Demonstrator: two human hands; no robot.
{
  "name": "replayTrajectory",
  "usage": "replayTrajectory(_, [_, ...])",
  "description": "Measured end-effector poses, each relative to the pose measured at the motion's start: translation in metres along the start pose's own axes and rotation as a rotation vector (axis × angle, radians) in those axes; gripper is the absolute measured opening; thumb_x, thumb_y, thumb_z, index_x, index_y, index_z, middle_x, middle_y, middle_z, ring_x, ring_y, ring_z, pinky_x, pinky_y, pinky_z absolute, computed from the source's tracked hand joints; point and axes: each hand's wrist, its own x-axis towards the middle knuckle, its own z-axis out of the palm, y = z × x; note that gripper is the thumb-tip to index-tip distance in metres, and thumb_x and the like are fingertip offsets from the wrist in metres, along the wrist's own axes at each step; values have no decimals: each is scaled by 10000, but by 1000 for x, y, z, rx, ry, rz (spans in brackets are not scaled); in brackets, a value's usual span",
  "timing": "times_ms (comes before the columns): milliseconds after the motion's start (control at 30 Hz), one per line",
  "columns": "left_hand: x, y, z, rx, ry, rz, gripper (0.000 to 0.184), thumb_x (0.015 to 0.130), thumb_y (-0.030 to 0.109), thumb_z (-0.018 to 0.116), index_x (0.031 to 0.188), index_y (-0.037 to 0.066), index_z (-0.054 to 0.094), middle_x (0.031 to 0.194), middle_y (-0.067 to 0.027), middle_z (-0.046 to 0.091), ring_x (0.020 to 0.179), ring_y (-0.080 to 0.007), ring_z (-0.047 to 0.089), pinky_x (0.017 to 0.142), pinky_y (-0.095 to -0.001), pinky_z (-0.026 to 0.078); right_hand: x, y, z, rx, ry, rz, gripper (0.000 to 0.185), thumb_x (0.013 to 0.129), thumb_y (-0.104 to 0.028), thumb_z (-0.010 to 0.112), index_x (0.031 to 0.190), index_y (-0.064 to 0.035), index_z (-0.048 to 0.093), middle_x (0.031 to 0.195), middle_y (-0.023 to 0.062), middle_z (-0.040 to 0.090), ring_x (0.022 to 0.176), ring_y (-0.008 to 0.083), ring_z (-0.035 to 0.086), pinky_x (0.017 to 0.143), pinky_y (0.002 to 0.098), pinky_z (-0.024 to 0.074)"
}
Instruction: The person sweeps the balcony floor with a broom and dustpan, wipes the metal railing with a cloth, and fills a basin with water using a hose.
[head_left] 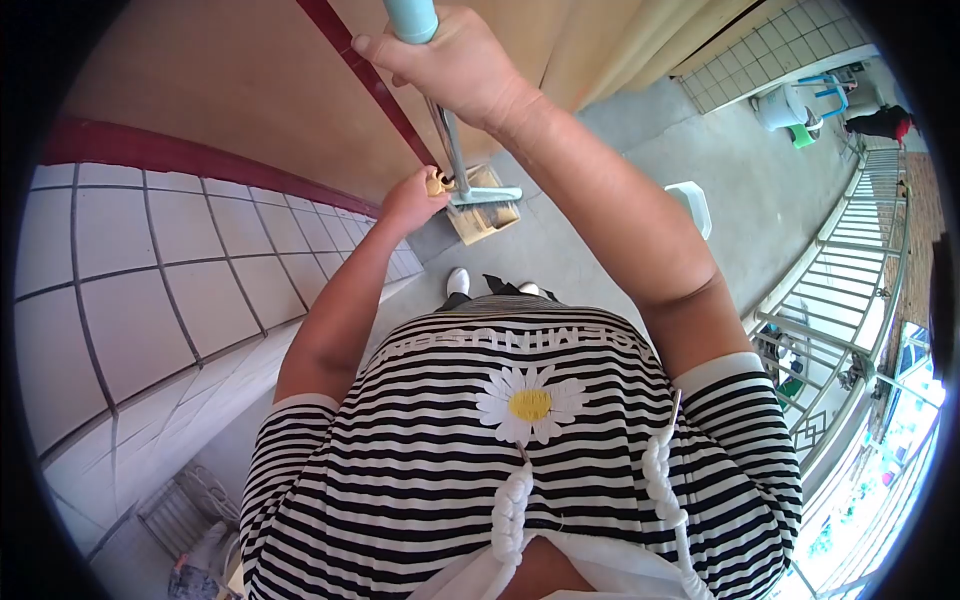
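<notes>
My right hand (pixel 468 68) is wrapped round the light blue grip of a broom (pixel 487 195), near the top of its metal pole. The broom's pale blue head rests over the opening of a cream dustpan (pixel 490 230), low in front of my shoes. My left hand (pixel 408 204) is closed on the tan end of the dustpan's handle (pixel 438 183). Some grey matter shows in the dustpan beneath the bristles, too small to name. The broom head partly hides the pan's inside.
A tiled wall (pixel 205 240) with a dark red strip runs close along my left. A white container (pixel 692 207) stands on the concrete floor (pixel 600 190) to the right. Farther off are a bucket (pixel 780 108) and a metal railing (pixel 835 285).
</notes>
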Motion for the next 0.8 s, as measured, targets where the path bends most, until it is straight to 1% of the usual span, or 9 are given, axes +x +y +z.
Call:
replayTrajectory(67, [3,-7,3,21,19,29,511,654,281,600,1094,73,442,955,-137,556,885,-271,530,753,-334,411,23,1,-23,28,-602,239,624,715,-433,559,1199,-89,367,1053,179,510,1013,260,476,888,258,336])
replayTrajectory(100, [4,-10,4,42,48,61,509,655,280,600,1093,75,443,954,-135,556,885,-269,530,750,-331,411,15,3,-14,30,-599,244,624,715,-433,559,1199,-89,367,1053,179,510,1013,260,476,888,258,336])
replayTrajectory(167, [6,-12,4,42,46,66,497,658,273,598,1089,76,447,954,-133,557,883,-269,530,749,-332,411,-8,8,15,13,24,-28,320,645,-323,598,689,-7,569,569,66,539,546,142,514,562,274,427])
replayTrajectory(400, [14,-17,11,-70,11,-26,443,678,245,585,1078,97,461,959,-132,555,883,-268,531,758,-334,408,-12,4,28,10,38,11,317,652,-321,591,693,-8,563,575,65,538,548,137,510,562,277,425])
replayTrajectory(467, [24,-36,20,-90,4,-13,446,676,241,584,1081,99,460,951,-134,557,880,-268,532,759,-335,408,-14,4,30,113,90,8,311,685,-316,627,600,-34,527,532,1,482,501,66,444,469,218,376])
replayTrajectory(567, [27,-41,13,-48,-53,19,455,667,231,584,1086,105,458,965,-144,548,899,-272,524,769,-338,405,-15,8,34,118,80,-3,304,686,-313,625,599,-40,523,524,-1,474,496,63,436,464,221,373])
replayTrajectory(667, [48,-69,27,-4,-87,108,475,648,206,592,1092,107,456,1008,-149,526,942,-265,503,791,-334,396,-18,4,37,123,64,36,290,658,-305,594,673,-18,552,571,46,527,545,127,493,560,275,421])
replayTrajectory(733, [52,-70,30,-22,-72,174,490,635,187,599,1096,106,454,1029,-147,514,962,-255,493,803,-327,390,-21,-5,40,122,79,49,290,657,-303,595,663,-18,545,566,41,519,541,125,484,557,274,417])
replayTrajectory(800, [49,-71,35,-503,-240,202,502,611,146,617,1085,95,457,1047,-127,495,972,-225,478,817,-307,378,-21,-6,43,118,91,67,290,657,-302,597,652,-18,538,561,37,511,537,122,476,554,273,414])
